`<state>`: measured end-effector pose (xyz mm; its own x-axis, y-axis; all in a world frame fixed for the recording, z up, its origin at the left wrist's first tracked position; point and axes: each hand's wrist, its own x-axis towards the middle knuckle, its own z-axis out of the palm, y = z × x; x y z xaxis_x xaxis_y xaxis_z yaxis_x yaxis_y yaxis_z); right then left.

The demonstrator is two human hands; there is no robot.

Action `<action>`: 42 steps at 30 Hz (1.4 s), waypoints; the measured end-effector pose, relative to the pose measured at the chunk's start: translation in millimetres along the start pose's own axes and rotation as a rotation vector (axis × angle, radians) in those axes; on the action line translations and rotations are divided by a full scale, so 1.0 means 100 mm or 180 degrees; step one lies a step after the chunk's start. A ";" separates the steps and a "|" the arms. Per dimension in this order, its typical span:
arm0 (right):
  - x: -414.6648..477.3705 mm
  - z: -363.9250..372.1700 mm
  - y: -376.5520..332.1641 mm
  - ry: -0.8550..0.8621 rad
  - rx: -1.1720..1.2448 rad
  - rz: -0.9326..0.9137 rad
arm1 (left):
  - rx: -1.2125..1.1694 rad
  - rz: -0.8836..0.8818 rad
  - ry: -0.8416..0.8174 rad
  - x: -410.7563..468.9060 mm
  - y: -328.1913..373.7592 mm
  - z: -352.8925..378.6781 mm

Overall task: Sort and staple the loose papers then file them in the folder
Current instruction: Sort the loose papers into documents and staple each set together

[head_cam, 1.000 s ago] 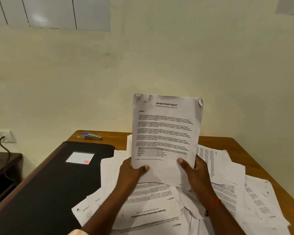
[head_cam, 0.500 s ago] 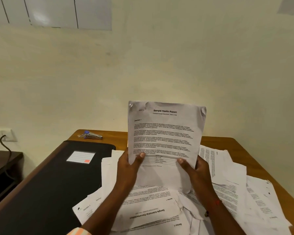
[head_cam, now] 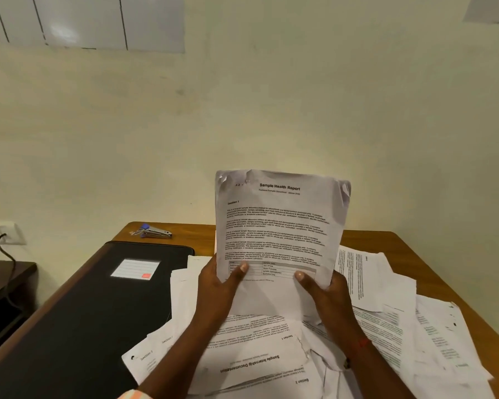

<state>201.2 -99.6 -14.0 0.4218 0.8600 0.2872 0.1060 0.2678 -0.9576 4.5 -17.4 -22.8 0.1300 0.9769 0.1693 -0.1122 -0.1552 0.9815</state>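
Left of frame: black folder (head_cam: 78, 321) flat on the worktop (head_cam: 386, 240), stapler (head_cam: 154, 233) beyond its far edge. Centre: left hand (head_cam: 218, 289) and right hand (head_cam: 326, 295) each pinch a lower corner of the upright "Sample Health Report" sheet (head_cam: 280, 226), thumbs in front. Lower centre to right: loose papers (head_cam: 386, 318) heaped on the worktop.
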 end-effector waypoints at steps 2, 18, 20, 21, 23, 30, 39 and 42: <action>0.00 -0.01 -0.01 -0.0027 -0.0073 0.0026 | 0.0086 -0.0019 -0.0092 0.00 -0.02 0.00; -0.04 -0.21 -0.20 -0.1645 0.0069 0.0961 | -0.0278 -0.0781 -0.0071 0.15 0.38 -0.25; 0.02 -0.21 -0.19 -0.1271 0.0151 0.0939 | -0.0225 -0.0881 -0.0149 0.14 0.32 -0.24; 0.06 -0.21 -0.17 -0.1003 0.0225 0.0901 | -0.0159 -0.0902 -0.0216 0.13 0.29 -0.24; 0.11 -0.22 -0.13 -0.0492 0.0055 0.0754 | 0.0074 -0.0879 -0.0446 0.10 0.24 -0.20; 0.16 -0.21 0.01 -0.0147 -0.0617 0.0555 | 0.0424 -0.0902 -0.0457 0.13 0.20 -0.17; 0.08 -0.04 0.04 -0.0338 -0.0087 0.0730 | 0.0218 -0.0997 -0.0185 0.17 0.16 -0.18; 0.07 -0.07 0.03 -0.0378 -0.0019 0.0725 | 0.0302 -0.0913 -0.0085 0.20 0.18 -0.21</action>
<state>210.7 -95.3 -14.8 0.3268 0.9429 0.0642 0.0259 0.0590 -0.9979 -15.2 2.9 -3.9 0.1690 0.9789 -0.1150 0.0253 0.1123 0.9934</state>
